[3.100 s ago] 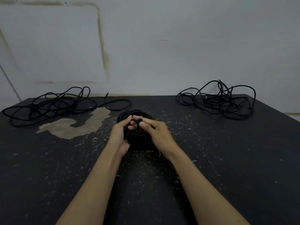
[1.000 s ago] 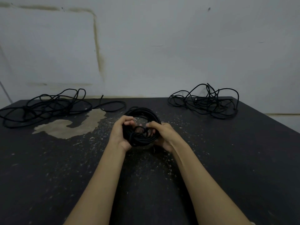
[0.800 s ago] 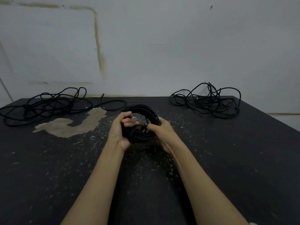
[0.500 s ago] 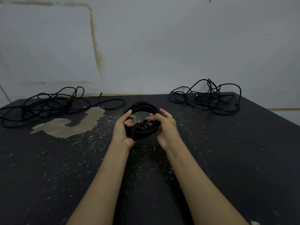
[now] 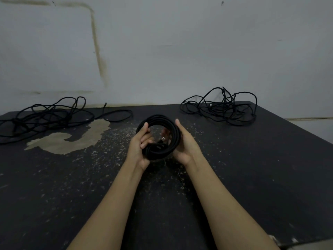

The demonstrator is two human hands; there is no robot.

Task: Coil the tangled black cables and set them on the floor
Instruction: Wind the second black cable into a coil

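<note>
Coiled black cable (image 5: 158, 136) is sitting as a tight ring held up just above the desk (image 5: 234, 177), centre of view. A small metal connector end (image 5: 163, 139) is showing inside the ring, near the lower wraps. Left hand (image 5: 139, 143) is gripping the ring's left side, fingers curled through the middle over the strands. Right hand (image 5: 183, 141) is cupping the right side, thumb up along the outer edge, fingers going behind the coil; how tightly they are closing is not visible.

Cable is looking light, soft and springy, with a braided-looking surface, so probably not slippery. Loops will likely be trying to spring open if let go, so best hold is across all wraps at one spot, pinching the bundle together with the loose end trapped under the fingers. Judging by this, the coil is about done and still needing to go down to the floor, which is not in view.

Two more tangled piles are lying on the desk: left tangle (image 5: 45, 116) at the far left, right tangle (image 5: 221, 107) at the far right corner, both well apart from the hands. A pale worn patch (image 5: 68, 139) is marking the desk near the left tangle.
</note>
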